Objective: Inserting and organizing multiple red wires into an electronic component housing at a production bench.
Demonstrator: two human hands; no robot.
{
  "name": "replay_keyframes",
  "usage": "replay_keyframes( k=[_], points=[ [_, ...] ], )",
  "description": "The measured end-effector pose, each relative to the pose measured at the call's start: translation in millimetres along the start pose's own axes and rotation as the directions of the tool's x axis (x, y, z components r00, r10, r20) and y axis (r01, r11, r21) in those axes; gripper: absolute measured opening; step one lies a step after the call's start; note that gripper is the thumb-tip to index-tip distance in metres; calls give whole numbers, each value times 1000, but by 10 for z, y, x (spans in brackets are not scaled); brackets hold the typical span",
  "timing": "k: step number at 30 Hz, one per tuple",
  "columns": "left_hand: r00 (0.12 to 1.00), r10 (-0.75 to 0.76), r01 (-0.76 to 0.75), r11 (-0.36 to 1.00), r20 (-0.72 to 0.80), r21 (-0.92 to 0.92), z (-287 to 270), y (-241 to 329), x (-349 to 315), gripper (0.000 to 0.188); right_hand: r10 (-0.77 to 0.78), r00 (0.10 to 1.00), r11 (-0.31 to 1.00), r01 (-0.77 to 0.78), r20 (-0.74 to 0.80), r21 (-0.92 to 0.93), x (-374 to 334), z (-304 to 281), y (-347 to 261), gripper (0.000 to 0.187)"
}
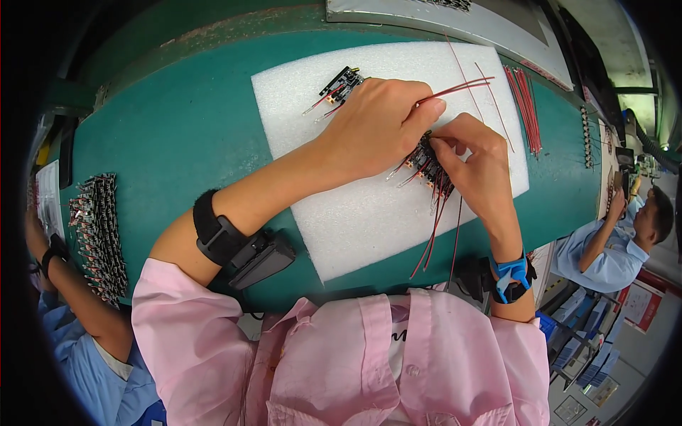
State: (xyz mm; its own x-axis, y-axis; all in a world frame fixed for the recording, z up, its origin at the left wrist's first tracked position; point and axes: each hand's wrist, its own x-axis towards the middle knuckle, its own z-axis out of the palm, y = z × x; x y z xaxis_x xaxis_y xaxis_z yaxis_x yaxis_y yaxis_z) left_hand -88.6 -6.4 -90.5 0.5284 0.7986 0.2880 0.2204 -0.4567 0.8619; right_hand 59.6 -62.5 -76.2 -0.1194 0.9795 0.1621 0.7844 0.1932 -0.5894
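Left hand (387, 117) mostly closed, red wires (462, 87) sticking out past the thumb; can't tell if my hidden fingers touch the boards. Right hand (477, 153) narrow, thumb and fingertips pinched at the top edge of the black circuit boards (442, 183). Those sit over the white foam sheet (355, 234) on the green desk (170, 128), wires trailing toward me. Another board group (344, 82) lies on the foam, upper left. Loose wire bundle (524, 110) right of the foam.

The left hand (383, 128) and right hand (477, 160) partly hide the black circuit boards (441, 181).
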Motion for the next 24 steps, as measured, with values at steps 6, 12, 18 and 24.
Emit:
replay_keyframes(
  k=[6, 12, 18, 24],
  points=[
    [986, -161, 166, 927, 43, -338, 12, 194, 169, 30, -189, 980, 963, 198, 68, -184, -71, -322, -6, 11],
    [928, -309, 349, 522, 209, -778, 100, 447, 383, 33, -213, 975, 966, 219, 56, -136, -72, -554, 19, 7],
    [929, -308, 339, 495, 204, -800, 427, 796, 592, 38, 144, 984, 871, -176, 104, 458, 13, -855, 93, 7],
    [942, -309, 302, 596, 134, -744, 482, 797, 685, 43, 210, 945, 680, -325, 250, 657, 36, -986, 250, 14]
  ],
)
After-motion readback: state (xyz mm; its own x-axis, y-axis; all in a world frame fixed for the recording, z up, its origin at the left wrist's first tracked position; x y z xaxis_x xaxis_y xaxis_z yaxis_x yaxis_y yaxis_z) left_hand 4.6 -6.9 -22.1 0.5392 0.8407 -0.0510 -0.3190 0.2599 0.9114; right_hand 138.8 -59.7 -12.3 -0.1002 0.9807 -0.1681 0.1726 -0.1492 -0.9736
